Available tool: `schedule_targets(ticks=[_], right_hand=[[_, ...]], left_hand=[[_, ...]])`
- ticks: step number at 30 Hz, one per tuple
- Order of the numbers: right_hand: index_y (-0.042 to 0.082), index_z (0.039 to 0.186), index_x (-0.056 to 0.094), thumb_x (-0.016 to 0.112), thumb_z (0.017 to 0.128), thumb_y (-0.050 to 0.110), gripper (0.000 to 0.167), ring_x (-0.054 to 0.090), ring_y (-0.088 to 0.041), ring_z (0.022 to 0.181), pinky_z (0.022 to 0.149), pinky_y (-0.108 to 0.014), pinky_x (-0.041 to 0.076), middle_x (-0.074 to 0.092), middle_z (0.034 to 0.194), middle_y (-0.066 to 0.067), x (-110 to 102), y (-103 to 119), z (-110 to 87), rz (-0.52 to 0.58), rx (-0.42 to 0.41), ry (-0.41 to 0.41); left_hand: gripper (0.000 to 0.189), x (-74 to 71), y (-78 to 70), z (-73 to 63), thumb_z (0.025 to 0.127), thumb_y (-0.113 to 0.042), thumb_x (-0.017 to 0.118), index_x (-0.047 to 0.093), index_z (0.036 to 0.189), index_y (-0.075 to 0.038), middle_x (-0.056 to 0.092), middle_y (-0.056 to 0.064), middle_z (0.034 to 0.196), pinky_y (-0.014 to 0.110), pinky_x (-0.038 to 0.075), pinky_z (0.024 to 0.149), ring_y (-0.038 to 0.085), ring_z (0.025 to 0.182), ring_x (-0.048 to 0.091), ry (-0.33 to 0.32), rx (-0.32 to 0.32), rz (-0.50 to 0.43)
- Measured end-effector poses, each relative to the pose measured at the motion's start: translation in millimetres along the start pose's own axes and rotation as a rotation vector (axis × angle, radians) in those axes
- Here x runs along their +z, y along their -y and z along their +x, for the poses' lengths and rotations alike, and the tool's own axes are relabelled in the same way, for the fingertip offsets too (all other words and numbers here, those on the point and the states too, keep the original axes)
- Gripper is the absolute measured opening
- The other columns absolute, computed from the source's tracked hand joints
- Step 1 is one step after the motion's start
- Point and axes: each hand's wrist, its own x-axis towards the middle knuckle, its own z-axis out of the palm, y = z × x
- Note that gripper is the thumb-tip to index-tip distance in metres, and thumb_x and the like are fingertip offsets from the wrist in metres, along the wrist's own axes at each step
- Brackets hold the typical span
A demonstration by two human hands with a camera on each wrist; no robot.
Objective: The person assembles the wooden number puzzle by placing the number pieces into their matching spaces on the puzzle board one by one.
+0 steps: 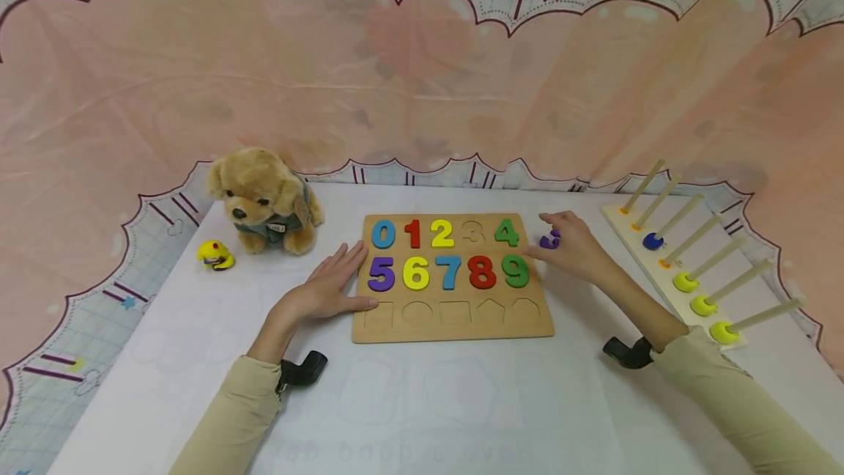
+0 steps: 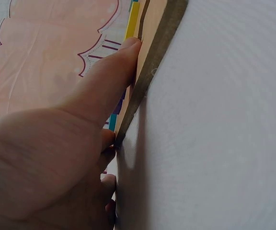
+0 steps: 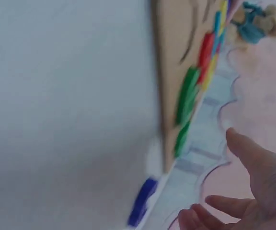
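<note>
A wooden number board (image 1: 455, 333) lies on the white table with coloured digits in two rows and outlined shapes below. The recess of the 3 (image 1: 472, 232) has no digit in it. My left hand (image 1: 326, 290) rests at the board's left side, thumb on its face near the purple 5 (image 1: 381, 274) and fingers along the edge. Right of the board, my right hand (image 1: 575, 246) is held over a purple 3 (image 1: 550, 240), thumb and fingers spread apart. In the right wrist view, that purple 3 (image 3: 142, 203) lies on the table, apart from the fingers.
A plush dog (image 1: 260, 200) sits at the back left, a yellow toy duck (image 1: 215, 255) beside it. To the right stands a peg board (image 1: 653, 256) with slanting pegs, several yellow beads and one blue bead (image 1: 653, 241). A patterned curtain (image 1: 422, 94) hangs behind the table.
</note>
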Motion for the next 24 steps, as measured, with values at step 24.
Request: schedule_targets(ticks=[24], right_hand=[[-0.01,0.143,0.03,0.071,0.085,0.046,0.09,0.05,-0.042,0.11,0.093,-0.053,0.047,0.046,0.124,-0.035,0,-61,24.1,0.114,0.2,0.192]], left_hand=[[0.102,0.4,0.2,0.9,0.086,-0.053,0.066,0.009,0.156,-0.007,0.003,0.012,0.165,0.056,0.0,0.123,0.037,0.152,-0.004,0.009,-0.011,0.0]])
